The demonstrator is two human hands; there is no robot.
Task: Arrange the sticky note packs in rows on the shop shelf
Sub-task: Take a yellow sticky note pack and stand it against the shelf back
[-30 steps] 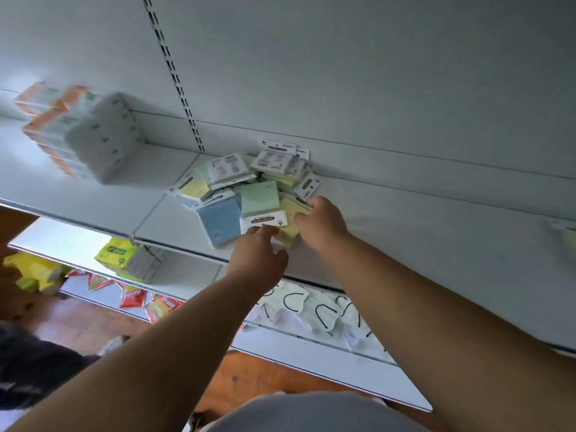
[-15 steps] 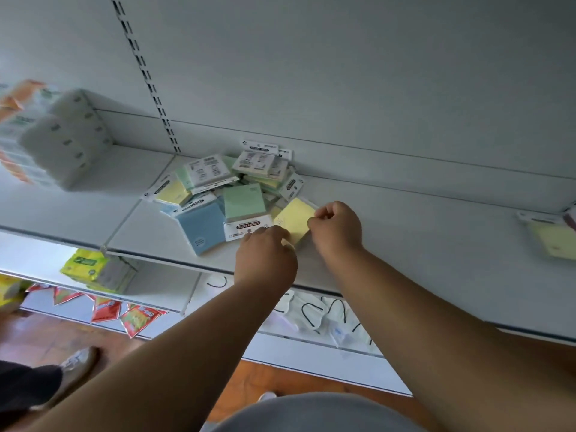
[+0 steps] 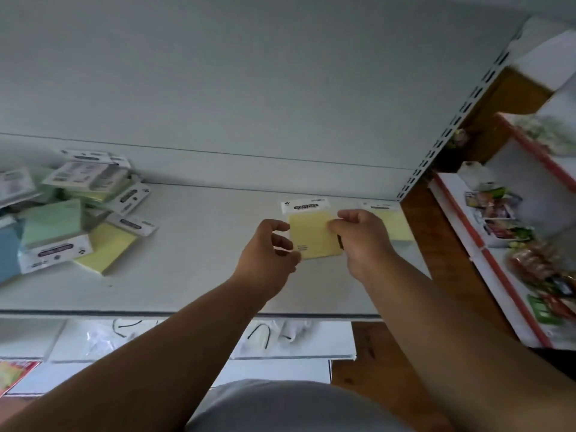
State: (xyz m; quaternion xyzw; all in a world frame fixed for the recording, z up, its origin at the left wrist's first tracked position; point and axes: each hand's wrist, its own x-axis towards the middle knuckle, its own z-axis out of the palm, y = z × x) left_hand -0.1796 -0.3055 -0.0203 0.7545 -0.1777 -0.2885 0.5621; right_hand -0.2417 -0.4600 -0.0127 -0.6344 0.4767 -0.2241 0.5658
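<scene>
Both hands on one flat pale-yellow sticky note pack w/ white header card (image 3: 313, 233), far right of the plain white metal shop shelf (image 3: 199, 275). Left hand (image 3: 268, 254) grip pinches its lower-left corner, right hand (image 3: 363, 241) grip pinches the right edge. Another yellow pack (image 3: 394, 224) lies just beside it, partly hidden. Messy heap of blue, green & yellow packs (image 3: 71, 210) sits well apart at left. Brown wood floor (image 3: 389, 353) below, red-trimmed snack rack (image 3: 511, 254) on the right.

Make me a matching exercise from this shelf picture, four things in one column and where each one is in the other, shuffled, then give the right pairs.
Things:
1. held yellow pack
2. second yellow pack
3. blue pack
4. jumbled pile

Places:
A. far left edge of the picture
B. between left hand and right hand
C. lying by the shelf's right end
D. left part of the shelf

Pairs: 1-B, 2-C, 3-A, 4-D
</scene>
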